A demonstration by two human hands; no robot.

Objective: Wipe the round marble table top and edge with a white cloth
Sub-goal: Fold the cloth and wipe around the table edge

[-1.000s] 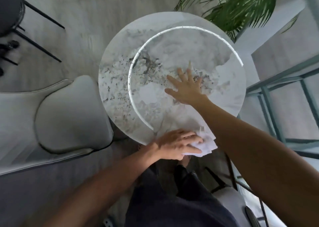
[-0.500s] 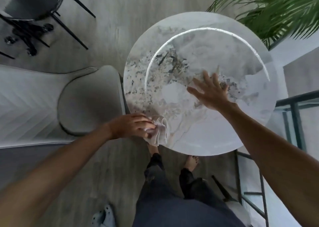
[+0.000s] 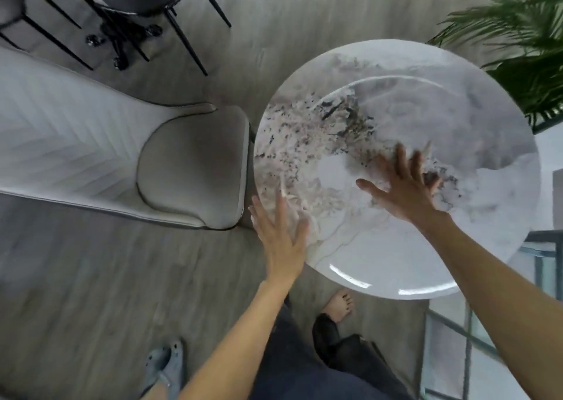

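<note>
The round marble table [image 3: 359,265] has a white top with grey and black veining and a glossy rim. My left hand [image 3: 281,241] lies flat over its near-left edge, fingers stretched out and apart. The white cloth does not show clearly. Only a pale sliver peeks out by the hand's left side, so whether the cloth sits under the palm is hidden. My right hand [image 3: 402,186] rests flat on the table top near its middle, fingers spread, with nothing in it.
A pale upholstered chair [image 3: 195,168] stands close against the table's left side. A dark stool with thin black legs [image 3: 146,6] is at the far left, a green palm [image 3: 524,49] at the far right. A metal-and-glass frame [image 3: 475,332] stands near right. My bare foot [image 3: 339,306] is under the table's edge.
My left hand slid leftward along the near rim with the cloth, then flattened out with fingers extended; the cloth has dropped out of sight. My right hand has stayed planted on the top.
</note>
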